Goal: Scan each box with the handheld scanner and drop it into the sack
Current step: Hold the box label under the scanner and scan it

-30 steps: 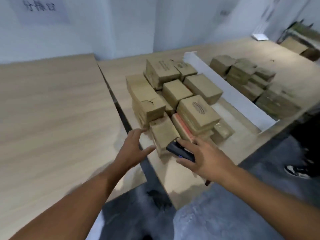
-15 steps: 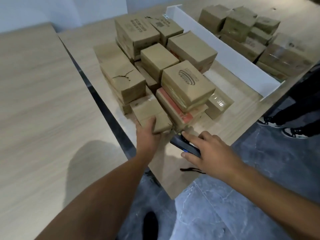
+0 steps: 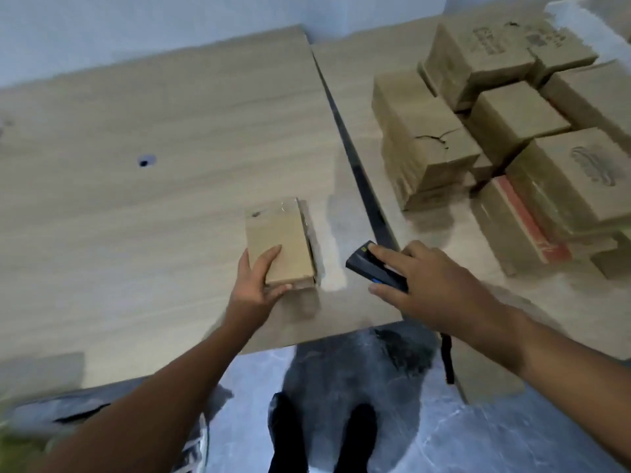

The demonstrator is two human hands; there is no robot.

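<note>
My left hand (image 3: 254, 285) grips the near end of a small brown cardboard box (image 3: 278, 238), held over the left table near its front edge. My right hand (image 3: 430, 285) holds a dark handheld scanner (image 3: 367, 264), its front end pointing left toward the box, a short gap apart. A black strap (image 3: 447, 356) hangs below that wrist. The pile of brown boxes (image 3: 495, 131) stands on the right table. What may be the sack (image 3: 34, 421), grey and blurred, shows at the bottom left.
A dark gap (image 3: 358, 179) runs between the left table (image 3: 136, 165) and the right table (image 3: 351, 80). A box with a red stripe (image 3: 522, 213) lies at the pile's near side. My dark shoes (image 3: 317, 435) stand on the grey floor below.
My left hand took the small box from the front of the pile and carried it left onto the other table. My right hand followed with the scanner. The view swung left.
</note>
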